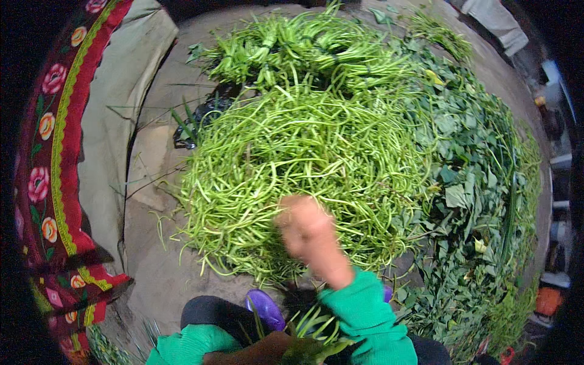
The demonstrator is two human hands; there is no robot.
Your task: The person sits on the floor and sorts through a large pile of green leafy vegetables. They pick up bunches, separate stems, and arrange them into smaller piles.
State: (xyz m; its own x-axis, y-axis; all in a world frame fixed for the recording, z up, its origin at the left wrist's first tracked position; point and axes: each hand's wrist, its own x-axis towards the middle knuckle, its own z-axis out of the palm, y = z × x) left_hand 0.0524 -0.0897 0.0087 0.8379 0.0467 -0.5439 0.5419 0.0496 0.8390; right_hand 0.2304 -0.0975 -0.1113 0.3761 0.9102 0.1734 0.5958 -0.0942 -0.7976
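My right hand, in a green sleeve, is over the near edge of a big heap of loose green plant stems. It is motion-blurred, so its fingers and anything in them cannot be made out. Low in the picture, close to my body, my left hand is dark and partly cut off by the frame. Green stalks with leaves stick up beside it, and its fingers are closed around them. Beyond the heap lie several tied bundles of green stems.
A broad pile of dark green leaves covers the right side. A grey cloth and a flowered red textile run along the left. Black plastic lies behind the heap. A purple shoe is at its near edge.
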